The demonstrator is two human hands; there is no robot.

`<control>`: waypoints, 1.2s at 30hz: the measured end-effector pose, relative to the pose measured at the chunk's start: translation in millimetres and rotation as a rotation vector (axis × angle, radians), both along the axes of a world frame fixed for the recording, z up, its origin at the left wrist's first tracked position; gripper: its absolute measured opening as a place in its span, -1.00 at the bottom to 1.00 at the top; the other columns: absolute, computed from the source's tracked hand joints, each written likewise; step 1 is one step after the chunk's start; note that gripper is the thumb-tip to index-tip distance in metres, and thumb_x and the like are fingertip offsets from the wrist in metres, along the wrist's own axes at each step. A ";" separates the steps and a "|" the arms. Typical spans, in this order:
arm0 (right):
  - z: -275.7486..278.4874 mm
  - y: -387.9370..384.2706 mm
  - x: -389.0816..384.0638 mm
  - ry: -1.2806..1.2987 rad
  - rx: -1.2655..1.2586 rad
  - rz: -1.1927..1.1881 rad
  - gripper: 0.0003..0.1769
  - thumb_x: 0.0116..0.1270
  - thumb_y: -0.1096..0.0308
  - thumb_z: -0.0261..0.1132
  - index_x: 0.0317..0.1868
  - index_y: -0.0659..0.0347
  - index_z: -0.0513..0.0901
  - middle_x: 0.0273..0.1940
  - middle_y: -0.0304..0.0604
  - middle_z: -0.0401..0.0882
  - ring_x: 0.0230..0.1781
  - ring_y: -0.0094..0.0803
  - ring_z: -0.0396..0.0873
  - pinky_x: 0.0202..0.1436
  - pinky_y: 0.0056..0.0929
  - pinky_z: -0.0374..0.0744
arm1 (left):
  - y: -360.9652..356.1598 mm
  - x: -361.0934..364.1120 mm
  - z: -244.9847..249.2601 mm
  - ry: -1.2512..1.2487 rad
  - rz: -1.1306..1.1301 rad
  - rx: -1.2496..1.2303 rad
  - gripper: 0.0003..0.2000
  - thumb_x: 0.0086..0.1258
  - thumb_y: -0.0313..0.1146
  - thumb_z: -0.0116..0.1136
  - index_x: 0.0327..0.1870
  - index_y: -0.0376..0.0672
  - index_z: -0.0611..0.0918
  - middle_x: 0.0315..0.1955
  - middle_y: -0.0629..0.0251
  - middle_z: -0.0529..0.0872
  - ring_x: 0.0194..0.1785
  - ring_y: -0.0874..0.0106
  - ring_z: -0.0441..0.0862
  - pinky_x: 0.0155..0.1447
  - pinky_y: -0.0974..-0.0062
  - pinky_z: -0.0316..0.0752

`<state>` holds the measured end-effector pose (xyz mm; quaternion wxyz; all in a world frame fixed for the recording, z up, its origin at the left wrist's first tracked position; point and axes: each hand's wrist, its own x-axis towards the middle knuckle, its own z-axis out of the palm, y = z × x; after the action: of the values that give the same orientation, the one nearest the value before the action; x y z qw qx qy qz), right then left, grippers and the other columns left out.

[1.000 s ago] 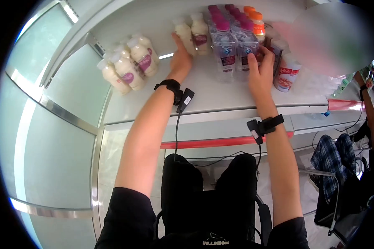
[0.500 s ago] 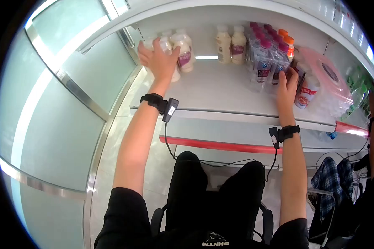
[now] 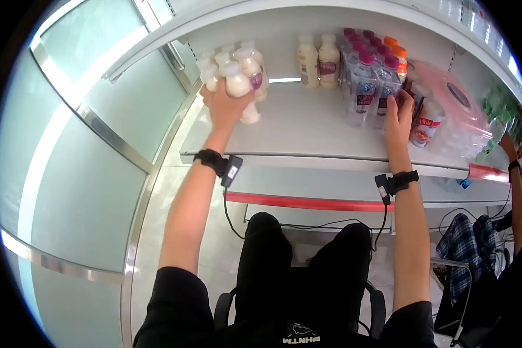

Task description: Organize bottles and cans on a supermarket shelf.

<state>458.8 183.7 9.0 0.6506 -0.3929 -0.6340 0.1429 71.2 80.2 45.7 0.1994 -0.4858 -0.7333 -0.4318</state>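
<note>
At the left end of the shelf, my left hand (image 3: 227,106) is wrapped round the front of a white milk bottle (image 3: 236,83) in a cluster of several such bottles. My right hand (image 3: 399,116) is beside the front clear bottle with a purple cap (image 3: 385,93), its fingers slightly curled and apart. Just right of that hand stands a can with a red and white label (image 3: 428,124). Two cream-coloured bottles (image 3: 319,62) stand upright at the back, left of the purple-capped group. Part of the left cluster is hidden behind my left hand.
A pink-lidded container (image 3: 458,104) and bottles with orange caps (image 3: 399,55) stand on the right of the white shelf (image 3: 307,124). Green-tinted bottles (image 3: 499,116) are farther right, with a co-worker's hand (image 3: 509,146) near them. Glass panels line the left.
My left hand has come down from above the milk bottles to the front one, fingers now around it. My right hand has barely moved. The co-worker's hand has come into view.
</note>
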 end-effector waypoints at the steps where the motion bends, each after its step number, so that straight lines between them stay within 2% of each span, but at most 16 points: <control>1: -3.4 3.1 1.0 0.004 -0.004 -0.002 -0.40 0.51 -0.01 0.17 0.29 0.34 0.39 0.16 0.12 0.48 0.19 -0.03 0.48 0.30 -0.22 0.39 | -4.4 16.4 -1.3 -0.021 -0.069 0.051 -0.17 -0.06 0.06 0.53 0.29 -0.09 0.51 0.29 -0.24 0.22 0.35 -0.16 0.18 0.41 0.04 0.26; 4: -6.9 9.4 1.9 -0.034 0.084 -0.027 -0.39 0.51 -0.02 0.18 0.28 0.34 0.38 0.14 0.11 0.48 0.15 -0.08 0.49 0.28 -0.22 0.41 | -12.0 64.2 6.3 -0.095 -0.193 0.020 -0.25 -0.05 0.03 0.52 0.22 -0.06 0.55 0.30 -0.31 0.19 0.34 -0.22 0.20 0.37 -0.02 0.28; 6: -4.2 3.8 1.2 0.003 0.010 0.010 -0.41 0.50 0.00 0.19 0.27 0.35 0.40 0.14 0.13 0.47 0.13 -0.07 0.50 0.26 -0.22 0.42 | -3.2 90.4 4.8 -0.049 -0.340 -0.018 -0.19 0.01 0.06 0.49 0.31 -0.12 0.49 0.17 -0.25 0.35 0.36 -0.15 0.17 0.38 0.07 0.29; 10: -3.6 5.1 2.2 0.012 -0.010 0.030 -0.42 0.50 0.03 0.20 0.25 0.35 0.41 0.15 0.15 0.46 0.13 -0.03 0.50 0.26 -0.21 0.42 | 35.2 149.1 1.3 -0.130 -0.334 0.041 -0.32 -0.03 -0.02 0.53 0.15 -0.07 0.56 0.26 -0.33 0.22 0.29 -0.27 0.22 0.32 -0.07 0.28; 12: -4.2 6.7 1.8 -0.015 0.053 -0.005 -0.43 0.49 0.03 0.21 0.24 0.35 0.42 0.14 0.15 0.46 0.12 -0.01 0.50 0.24 -0.20 0.43 | 62.3 169.3 -1.6 -0.091 -0.260 0.136 -0.25 -0.06 -0.04 0.57 0.22 -0.03 0.52 0.25 -0.31 0.23 0.27 -0.27 0.23 0.30 -0.07 0.31; 13: -3.6 6.2 2.0 -0.049 0.108 -0.028 -0.42 0.48 0.02 0.22 0.25 0.33 0.42 0.13 0.15 0.46 0.11 -0.02 0.50 0.23 -0.20 0.44 | 67.8 179.6 -0.4 -0.129 -0.249 0.122 -0.21 0.07 -0.21 0.53 0.40 0.09 0.41 0.36 -0.40 0.09 0.33 -0.35 0.22 0.33 -0.05 0.33; 14: -3.8 5.7 2.0 -0.050 0.107 -0.040 -0.42 0.48 0.02 0.22 0.25 0.33 0.42 0.13 0.15 0.46 0.11 -0.02 0.50 0.23 -0.20 0.44 | 77.6 182.4 -4.7 -0.131 -0.261 0.121 -0.21 0.07 -0.21 0.53 0.40 0.09 0.41 0.36 -0.40 0.09 0.33 -0.35 0.22 0.33 -0.05 0.33; 17: -3.4 0.8 0.4 -0.020 0.012 -0.003 -0.41 0.48 0.00 0.21 0.27 0.30 0.40 0.15 0.15 0.43 0.10 -0.01 0.50 0.20 -0.19 0.45 | 102.4 182.7 -27.5 -0.084 -0.335 -0.036 -0.14 0.31 -0.52 0.26 0.59 0.29 0.13 0.47 -0.55 -0.24 0.44 -0.45 0.15 0.38 0.02 0.40; 21: 0.4 -3.4 -0.1 -0.033 0.009 0.006 -0.41 0.47 0.03 0.21 0.28 0.30 0.39 0.14 0.13 0.43 0.05 -0.02 0.50 0.18 -0.20 0.46 | 98.6 172.4 -32.0 -0.070 -0.349 -0.069 -0.13 0.31 -0.55 0.20 0.60 0.30 0.09 0.47 -0.56 -0.21 0.44 -0.41 0.17 0.37 0.05 0.42; 24: -2.6 -0.6 -0.1 -0.039 0.038 -0.036 -0.43 0.46 0.05 0.23 0.27 0.29 0.40 0.11 0.11 0.45 0.06 -0.06 0.50 0.18 -0.21 0.46 | 89.4 157.5 -25.7 -0.102 -0.399 -0.214 -0.13 0.33 -0.56 0.12 0.62 0.30 0.04 0.42 -0.65 -0.10 0.35 -0.33 0.36 0.32 0.11 0.48; 26: 1.5 -4.4 -1.1 -0.025 0.069 -0.036 -0.46 0.44 0.12 0.26 0.25 0.30 0.41 0.06 0.07 0.46 0.05 -0.12 0.50 0.16 -0.23 0.46 | 81.7 146.3 -24.0 -0.102 -0.432 -0.222 -0.17 0.36 -0.50 0.11 0.62 0.22 0.03 0.39 -0.48 0.21 0.15 -0.15 0.61 0.17 0.17 0.57; 27: -1.5 -0.5 1.7 -0.023 0.115 -0.050 -0.48 0.42 0.15 0.28 0.24 0.31 0.43 0.04 0.04 0.46 0.02 -0.15 0.50 0.14 -0.24 0.46 | 78.9 138.0 -26.2 -0.101 -0.426 -0.209 -0.17 0.36 -0.50 0.11 0.62 0.22 0.03 0.39 -0.48 0.21 0.15 -0.15 0.61 0.17 0.17 0.57; 29: 2.7 -9.5 1.9 0.000 0.170 -0.060 -0.57 0.38 0.29 0.30 0.15 0.34 0.48 -0.04 -0.02 0.46 -0.07 -0.19 0.48 0.08 -0.27 0.45 | 67.6 119.1 -34.7 -0.047 -0.543 0.021 -0.37 0.40 -0.43 0.12 0.52 0.04 0.30 0.25 -0.18 0.52 -0.07 0.01 0.72 0.03 0.22 0.62; 30: 2.9 -14.1 1.1 -0.004 0.177 -0.051 -0.57 0.38 0.29 0.30 0.15 0.34 0.48 -0.04 -0.02 0.46 -0.07 -0.19 0.48 0.08 -0.27 0.45 | 54.4 108.3 -30.4 -0.050 -0.534 0.029 -0.37 0.40 -0.43 0.12 0.52 0.04 0.30 0.25 -0.18 0.52 -0.07 0.01 0.72 0.03 0.22 0.62; 32: 5.5 -16.1 0.1 0.014 0.288 -0.064 -0.64 0.34 0.39 0.31 0.08 0.34 0.50 -0.06 -0.03 0.47 -0.15 -0.20 0.47 0.01 -0.26 0.47 | 23.0 77.7 -17.9 -0.139 -0.530 -0.012 -0.65 0.43 -0.32 0.17 0.20 -0.17 0.62 0.03 0.08 0.72 -0.15 0.23 0.72 -0.02 0.35 0.59; 36: 7.3 -50.2 -10.8 -0.321 0.498 -0.016 -0.62 0.21 0.47 0.36 0.03 0.34 0.51 0.01 0.03 0.51 -0.07 -0.11 0.53 0.02 -0.22 0.52 | -24.8 2.8 -8.1 -0.256 -0.404 0.027 -0.74 0.45 -0.25 0.17 -0.07 -0.27 0.71 -0.20 0.16 0.78 -0.25 0.33 0.69 -0.08 0.38 0.56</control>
<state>448.0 133.4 16.3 0.6195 -0.2440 -0.7411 -0.0861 74.0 55.4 37.6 0.0208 -0.5614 -0.6348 -0.5305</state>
